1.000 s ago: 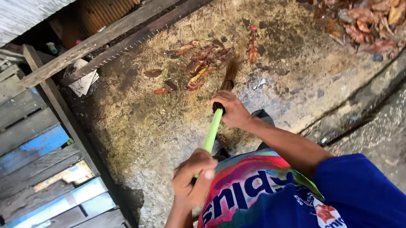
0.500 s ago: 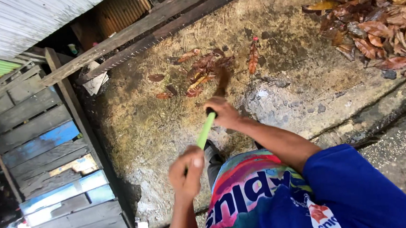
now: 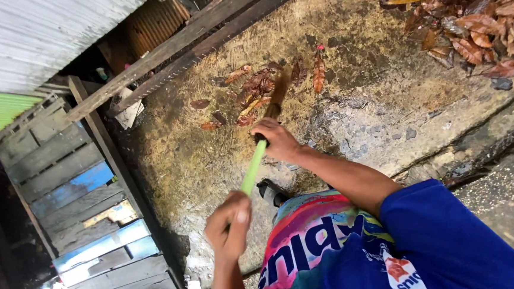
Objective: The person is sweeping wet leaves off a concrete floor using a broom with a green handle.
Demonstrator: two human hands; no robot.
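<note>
My left hand is closed round the near end of the green broom handle. Farther up, my right hand is clenched on the same handle. Beyond it, the blurred brush head meets brown leaves on damp concrete.

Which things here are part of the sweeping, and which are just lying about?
In use: green-handled broom, left hand, right hand, small cluster of leaves.
Lying about: big leaf pile, wooden pallet, timber beams.
</note>
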